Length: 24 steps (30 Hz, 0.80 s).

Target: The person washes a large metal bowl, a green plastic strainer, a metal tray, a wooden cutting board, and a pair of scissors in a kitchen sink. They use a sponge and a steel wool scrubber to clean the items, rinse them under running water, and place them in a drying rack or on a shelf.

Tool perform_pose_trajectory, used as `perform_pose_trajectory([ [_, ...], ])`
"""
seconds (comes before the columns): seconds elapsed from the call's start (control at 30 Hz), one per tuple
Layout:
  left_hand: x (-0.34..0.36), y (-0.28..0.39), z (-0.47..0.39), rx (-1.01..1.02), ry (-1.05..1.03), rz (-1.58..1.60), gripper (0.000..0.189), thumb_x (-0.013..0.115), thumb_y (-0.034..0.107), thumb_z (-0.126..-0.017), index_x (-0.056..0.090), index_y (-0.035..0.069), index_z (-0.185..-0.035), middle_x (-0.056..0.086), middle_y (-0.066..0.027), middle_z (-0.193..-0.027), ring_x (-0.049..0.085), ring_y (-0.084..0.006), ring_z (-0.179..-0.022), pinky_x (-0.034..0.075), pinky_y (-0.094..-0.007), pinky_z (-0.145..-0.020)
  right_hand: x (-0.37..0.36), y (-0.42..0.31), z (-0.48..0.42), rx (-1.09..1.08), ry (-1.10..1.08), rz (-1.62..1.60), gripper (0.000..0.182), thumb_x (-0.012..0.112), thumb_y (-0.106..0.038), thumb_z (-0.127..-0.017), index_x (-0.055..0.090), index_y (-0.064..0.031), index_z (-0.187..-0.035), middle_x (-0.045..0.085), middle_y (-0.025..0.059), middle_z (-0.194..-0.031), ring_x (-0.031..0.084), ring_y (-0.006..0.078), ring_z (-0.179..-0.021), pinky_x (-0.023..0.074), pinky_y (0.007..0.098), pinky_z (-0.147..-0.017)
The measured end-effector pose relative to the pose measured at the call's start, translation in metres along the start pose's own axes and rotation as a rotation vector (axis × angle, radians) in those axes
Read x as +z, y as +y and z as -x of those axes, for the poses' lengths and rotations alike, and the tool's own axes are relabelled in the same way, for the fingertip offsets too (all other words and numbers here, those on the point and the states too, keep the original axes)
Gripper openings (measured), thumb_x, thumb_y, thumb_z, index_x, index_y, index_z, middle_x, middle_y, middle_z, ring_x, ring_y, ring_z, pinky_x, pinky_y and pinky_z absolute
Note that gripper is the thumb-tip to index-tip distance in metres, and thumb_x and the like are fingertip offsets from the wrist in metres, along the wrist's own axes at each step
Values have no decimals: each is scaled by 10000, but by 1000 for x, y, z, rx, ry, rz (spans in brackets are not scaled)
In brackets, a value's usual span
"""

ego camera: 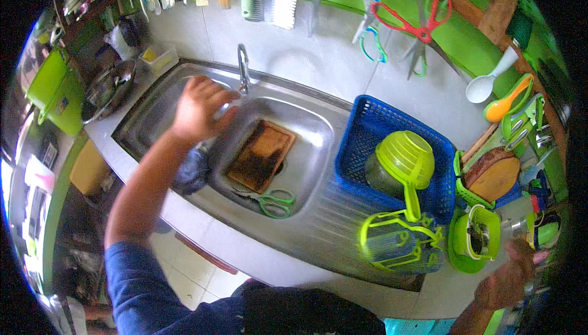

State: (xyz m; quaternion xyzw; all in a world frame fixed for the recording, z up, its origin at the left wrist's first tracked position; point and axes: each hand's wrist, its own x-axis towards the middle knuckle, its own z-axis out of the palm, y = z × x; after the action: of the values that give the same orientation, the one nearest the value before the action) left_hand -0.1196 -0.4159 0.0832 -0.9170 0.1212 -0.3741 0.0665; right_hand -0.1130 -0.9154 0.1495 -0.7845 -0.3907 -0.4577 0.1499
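My left hand (201, 107), slightly blurred, is over the double steel sink, just left of the faucet (243, 69). A gap shows between its thumb and fingers, and I see nothing gripped there. A brown rectangular board with dark stains (262, 156) lies in the right basin (308, 188). Below it in the same basin are scissors with green handles (275, 202). On the sink's near rim, partly behind my left forearm, is a dark blue bundled cloth (192, 172). My right hand (507, 273) is blurred at the far right, beside a green caddy (490, 231); whether it holds anything is unclear.
A blue plastic basket (351, 151) on the drainboard holds a yellow-green strainer (406, 158). Nearer me stands a green-and-blue rack (390, 247). Red-handled scissors (425, 34), a white spoon (482, 88) and other utensils hang along the wall. A pan (110, 89) sits left of the sink.
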Motion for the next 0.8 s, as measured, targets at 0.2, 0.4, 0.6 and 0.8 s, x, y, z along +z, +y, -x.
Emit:
perform_pose_trajectory([
  [0.2, 166, -64, 3, -941, 83, 940, 186, 550, 248, -738, 566, 71, -791, 543, -44, -637, 539, -163, -588, 416, -302, -558, 54, -63, -14, 126, -189, -169, 323, 458, -347, -775, 526, -31, -792, 539, 110, -739, 508, 257, -663, 404, 393, -636],
  [0.4, 231, -86, -14, -1491, 284, 1283, 269, 475, 308, -793, 525, 67, -683, 446, -17, -506, 466, -120, -462, 347, -266, -388, 128, -140, 25, 630, -258, -695, 193, 551, -209, -737, 542, -36, -822, 559, 94, -685, 533, 200, -630, 429, 311, -616],
  [0.6, 239, -118, 0, -1464, 107, 1575, 243, 485, 326, -772, 541, 92, -738, 420, 6, -487, 397, -132, -388, 307, -264, -352, 292, -196, -20, 592, -671, -1089, 208, 549, -56, -725, 521, -58, -931, 529, 62, -868, 520, 135, -723, 424, 242, -639],
  [0.8, 253, -114, 12, -1144, -426, 1532, 325, 498, 337, -759, 508, 93, -974, 503, -44, -792, 476, -166, -662, 372, -309, -564, 469, -199, 38, 799, -1187, -506, 410, 511, -369, -746, 513, -24, -968, 549, 171, -941, 515, 331, -888, 410, 385, -760],
])
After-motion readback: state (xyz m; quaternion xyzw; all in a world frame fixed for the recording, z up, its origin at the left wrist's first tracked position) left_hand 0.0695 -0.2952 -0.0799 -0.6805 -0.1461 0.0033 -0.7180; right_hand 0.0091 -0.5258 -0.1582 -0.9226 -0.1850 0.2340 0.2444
